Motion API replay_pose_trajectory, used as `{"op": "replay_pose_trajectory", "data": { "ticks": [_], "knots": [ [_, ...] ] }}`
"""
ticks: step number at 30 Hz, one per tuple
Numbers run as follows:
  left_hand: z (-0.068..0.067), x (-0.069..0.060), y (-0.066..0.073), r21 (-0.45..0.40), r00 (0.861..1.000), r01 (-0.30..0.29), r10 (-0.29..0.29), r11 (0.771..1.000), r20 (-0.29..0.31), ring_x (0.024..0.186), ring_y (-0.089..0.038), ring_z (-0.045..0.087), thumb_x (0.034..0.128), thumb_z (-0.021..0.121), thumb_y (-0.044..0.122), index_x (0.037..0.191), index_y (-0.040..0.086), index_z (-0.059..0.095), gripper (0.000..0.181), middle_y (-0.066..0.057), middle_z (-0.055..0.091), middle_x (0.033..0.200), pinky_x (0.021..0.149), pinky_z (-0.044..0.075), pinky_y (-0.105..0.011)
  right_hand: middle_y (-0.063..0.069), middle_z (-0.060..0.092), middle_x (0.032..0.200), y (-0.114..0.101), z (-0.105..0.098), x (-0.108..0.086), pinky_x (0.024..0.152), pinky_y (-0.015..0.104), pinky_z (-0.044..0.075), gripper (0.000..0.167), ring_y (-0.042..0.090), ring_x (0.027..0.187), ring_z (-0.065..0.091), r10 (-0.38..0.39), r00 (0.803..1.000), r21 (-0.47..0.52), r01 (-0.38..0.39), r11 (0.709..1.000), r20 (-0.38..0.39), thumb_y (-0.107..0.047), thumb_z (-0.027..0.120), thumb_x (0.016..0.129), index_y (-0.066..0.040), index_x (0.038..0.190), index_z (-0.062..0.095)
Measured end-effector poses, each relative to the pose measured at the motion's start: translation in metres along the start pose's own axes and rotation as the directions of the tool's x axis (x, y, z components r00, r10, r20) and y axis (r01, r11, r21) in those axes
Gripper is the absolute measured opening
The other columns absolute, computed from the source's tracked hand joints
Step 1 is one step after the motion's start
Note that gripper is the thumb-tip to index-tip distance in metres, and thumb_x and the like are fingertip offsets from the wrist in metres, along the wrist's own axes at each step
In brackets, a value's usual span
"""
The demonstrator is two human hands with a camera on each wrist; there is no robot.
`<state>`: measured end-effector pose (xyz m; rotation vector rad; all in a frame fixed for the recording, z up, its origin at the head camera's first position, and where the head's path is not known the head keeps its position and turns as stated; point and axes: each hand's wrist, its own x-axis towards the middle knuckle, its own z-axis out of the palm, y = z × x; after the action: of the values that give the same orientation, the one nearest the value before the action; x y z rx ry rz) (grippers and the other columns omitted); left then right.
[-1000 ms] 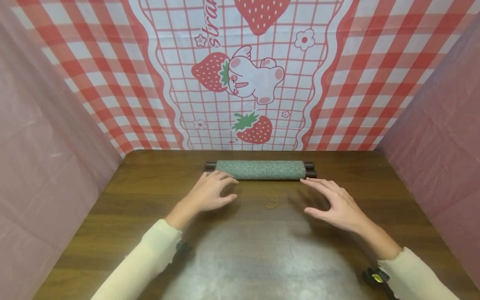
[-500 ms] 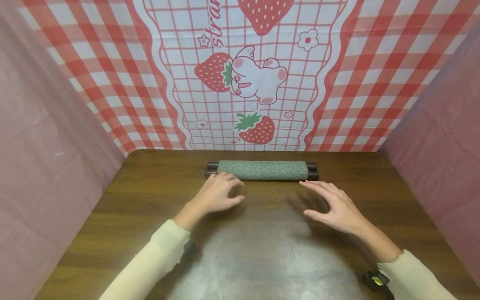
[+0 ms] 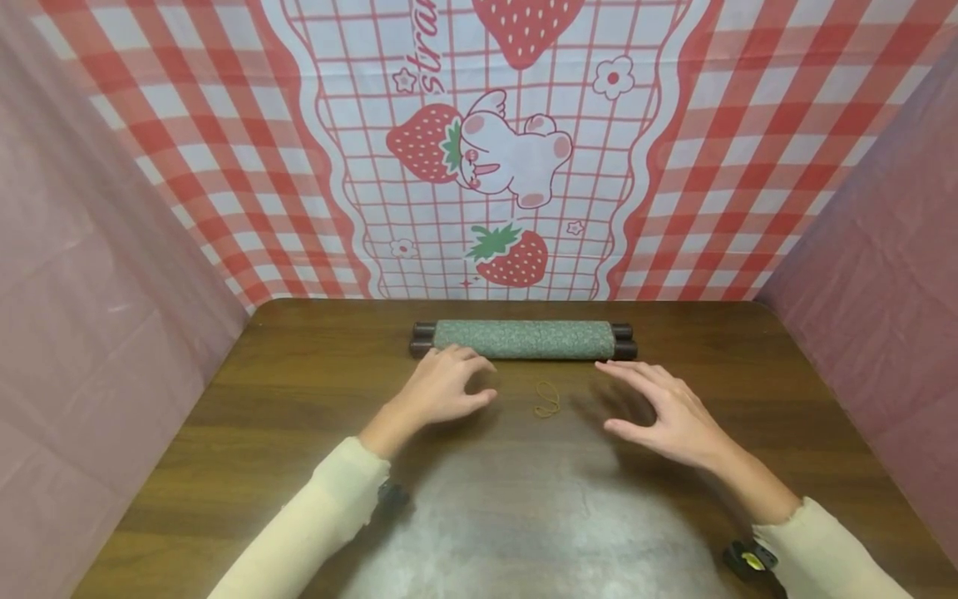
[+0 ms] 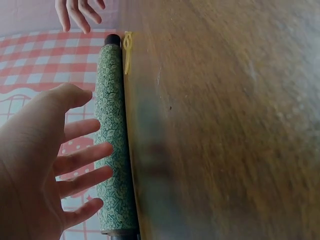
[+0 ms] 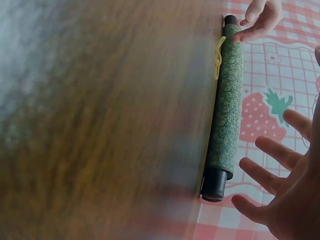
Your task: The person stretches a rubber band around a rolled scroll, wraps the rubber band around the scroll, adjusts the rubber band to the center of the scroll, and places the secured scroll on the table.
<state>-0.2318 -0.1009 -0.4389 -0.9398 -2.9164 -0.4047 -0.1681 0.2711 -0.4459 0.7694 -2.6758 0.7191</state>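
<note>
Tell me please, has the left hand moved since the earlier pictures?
Yes. In the head view, the left hand has shifted a little to the right, judged against the green roll.

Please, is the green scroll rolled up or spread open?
Rolled up: the green scroll is a narrow bundle, its dark rod ends lying close together.

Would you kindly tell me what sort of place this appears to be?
Probably a small draped work booth: a wood-grain table faces a strawberry-print checked cloth, with pink fabric hanging on both sides.
</note>
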Motion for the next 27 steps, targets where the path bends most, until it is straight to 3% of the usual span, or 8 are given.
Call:
{"op": "replay_pose_trajectory", "data": {
  "ticks": [5,8,12,18,23,25,27],
  "knots": [
    [0.012,0.007,-0.009,0.012,0.998,-0.04,0.041,0.999,-0.04,0.126,-0.034,0.073,0.1013,0.073,0.05,0.131,0.021,0.08,0.042,-0.01,0.08,0.135,0.1,0.061,-0.063,0.008,0.072,0.15,-0.001,0.0,0.0,0.096,0.065,0.055,0.082,0.037,0.131,0.069,-0.004,1.0,-0.003,0.004,1.0,0.001,-0.034,0.094,0.085,-0.028,0.161,0.062],
    [0.027,0.014,-0.019,0.031,0.996,-0.068,0.07,0.997,-0.06,0.122,-0.029,0.074,0.101,0.071,0.056,0.129,0.025,0.08,0.043,-0.006,0.081,0.132,0.093,0.062,-0.058,0.008,0.072,0.151,-0.002,0.001,-0.001,0.096,0.064,0.055,0.082,0.037,0.131,0.069,-0.005,1.0,-0.003,0.005,1.0,0.002,-0.034,0.094,0.086,-0.028,0.161,0.061],
    [0.04,0.021,-0.026,0.012,0.996,-0.067,0.068,0.998,-0.061,0.12,-0.026,0.074,0.0996,0.071,0.06,0.129,0.029,0.08,0.044,-0.001,0.082,0.13,0.092,0.063,-0.051,0.007,0.072,0.151,-0.003,0.001,-0.001,0.098,0.066,0.055,0.082,0.037,0.132,0.068,-0.009,1.0,0.004,0.009,1.0,0.001,-0.033,0.094,0.086,-0.027,0.161,0.061],
    [0.039,0.025,-0.017,0.007,0.998,0.005,-0.005,1.0,-0.07,0.115,-0.026,0.075,0.098,0.075,0.055,0.124,0.027,0.082,0.039,-0.001,0.083,0.125,0.09,0.065,-0.049,0.007,0.073,0.15,-0.007,0.0,-0.001,0.099,0.068,0.055,0.083,0.036,0.131,0.068,-0.026,1.0,0.016,0.027,1.0,-0.013,-0.032,0.095,0.084,-0.026,0.16,0.062],
    [0.036,0.027,-0.007,0.002,0.997,0.031,-0.031,1.0,-0.069,0.109,-0.022,0.076,0.0965,0.077,0.053,0.122,0.026,0.083,0.038,0.003,0.084,0.119,0.088,0.065,-0.046,0.006,0.074,0.148,-0.009,0.0,-0.002,0.1,0.07,0.055,0.084,0.036,0.132,0.069,-0.033,0.999,0.018,0.034,0.999,-0.024,-0.032,0.096,0.082,-0.025,0.159,0.064],
    [0.025,0.025,0.005,-0.018,0.998,0.053,-0.054,0.998,-0.025,0.112,-0.023,0.077,0.0983,0.077,0.049,0.125,0.023,0.082,0.037,0.001,0.084,0.121,0.093,0.066,-0.047,0.006,0.074,0.147,-0.009,0.001,-0.002,0.099,0.071,0.055,0.085,0.037,0.131,0.07,-0.034,0.999,0.015,0.035,0.999,-0.026,-0.033,0.097,0.081,-0.025,0.158,0.064],
    [0.03,0.029,0.005,-0.06,0.998,0.057,-0.058,0.997,-0.019,0.111,-0.022,0.077,0.0985,0.077,0.05,0.124,0.025,0.082,0.036,0.003,0.084,0.12,0.093,0.066,-0.047,0.006,0.075,0.147,-0.009,0.001,-0.002,0.099,0.071,0.056,0.086,0.037,0.131,0.07,-0.034,0.999,0.012,0.034,0.999,-0.025,-0.035,0.098,0.079,-0.025,0.158,0.064]
  ]
}}
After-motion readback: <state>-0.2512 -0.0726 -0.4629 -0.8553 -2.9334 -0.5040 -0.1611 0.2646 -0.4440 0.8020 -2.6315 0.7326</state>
